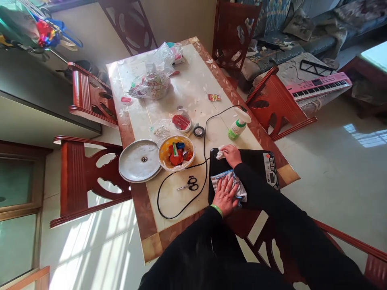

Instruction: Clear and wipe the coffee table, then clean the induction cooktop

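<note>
A black induction cooktop lies on the near right part of the table, its control panel to the right. My left hand, with a green bangle at the wrist, rests flat with fingers spread on a folded, blue-edged cloth on the cooktop. Just beyond it, my right hand pinches a crumpled white tissue over the cooktop's far left part. A green and white spray bottle stands upright behind the cooktop. The black power cord loops out to the left.
Black-handled scissors lie left of the cooktop. Beyond them are a yellow bowl of wrapped items, a round metal lid, a small container with red packets and a plastic bag. Wooden chairs surround the table.
</note>
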Demonstrator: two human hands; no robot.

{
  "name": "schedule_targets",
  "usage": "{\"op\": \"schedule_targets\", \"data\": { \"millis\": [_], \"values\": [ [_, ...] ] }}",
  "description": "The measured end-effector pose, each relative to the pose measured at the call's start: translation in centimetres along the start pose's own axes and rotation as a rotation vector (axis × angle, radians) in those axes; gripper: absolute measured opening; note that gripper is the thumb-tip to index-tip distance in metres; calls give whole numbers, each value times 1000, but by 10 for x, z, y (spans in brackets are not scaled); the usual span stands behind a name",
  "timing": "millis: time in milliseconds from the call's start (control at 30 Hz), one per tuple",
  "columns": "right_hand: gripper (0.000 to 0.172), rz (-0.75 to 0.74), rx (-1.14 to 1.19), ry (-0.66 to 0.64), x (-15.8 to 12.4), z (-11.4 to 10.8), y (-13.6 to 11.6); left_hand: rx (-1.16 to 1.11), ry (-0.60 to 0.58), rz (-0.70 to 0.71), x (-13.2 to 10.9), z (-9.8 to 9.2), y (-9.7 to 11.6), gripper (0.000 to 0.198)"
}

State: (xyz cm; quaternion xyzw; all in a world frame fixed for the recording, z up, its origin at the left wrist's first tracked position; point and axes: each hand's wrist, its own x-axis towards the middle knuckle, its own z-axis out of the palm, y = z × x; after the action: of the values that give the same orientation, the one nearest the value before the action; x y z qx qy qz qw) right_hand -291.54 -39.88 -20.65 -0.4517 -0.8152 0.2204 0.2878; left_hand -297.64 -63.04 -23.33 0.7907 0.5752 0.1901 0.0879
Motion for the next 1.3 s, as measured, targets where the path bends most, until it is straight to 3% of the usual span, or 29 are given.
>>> {"op": "schedule_targets", "data": {
  "millis": [100, 200, 267, 433, 600, 800, 933, 1133, 1300],
  "values": [
    [30, -82, 70, -66, -28, 25, -23, -20, -21, -22, 2, 2, 1, 69],
    [29, -229, 151, -233, -55, 32, -34, -33, -42, -52, 4, 3, 2, 63],
    [28, -200, 133, -253, -50, 27, -32, -37, -34, -52, 4, 3, 2, 65],
    [24, 33, -13, -144, -16, 18, -32, -32, -10, -18, 2, 2, 2, 73],
    [22, -38, -25, -270, -27, 14, -41, -33, -43, -62, 3, 1, 3, 71],
    [15, 40, -150, -156, -5, 13, -43, -43, -54, -39, 2, 2, 3, 79],
    [14, -1, -199, -273, -17, 9, -45, -41, -68, -59, 3, 1, 3, 74],
    [15, 18, -322, -238, 1, 11, -55, -44, -39, -32, 3, 0, 3, 78],
    [13, -45, -308, -328, -6, 11, -59, -47, -48, -53, 3, 1, 3, 78]
  ]
}}
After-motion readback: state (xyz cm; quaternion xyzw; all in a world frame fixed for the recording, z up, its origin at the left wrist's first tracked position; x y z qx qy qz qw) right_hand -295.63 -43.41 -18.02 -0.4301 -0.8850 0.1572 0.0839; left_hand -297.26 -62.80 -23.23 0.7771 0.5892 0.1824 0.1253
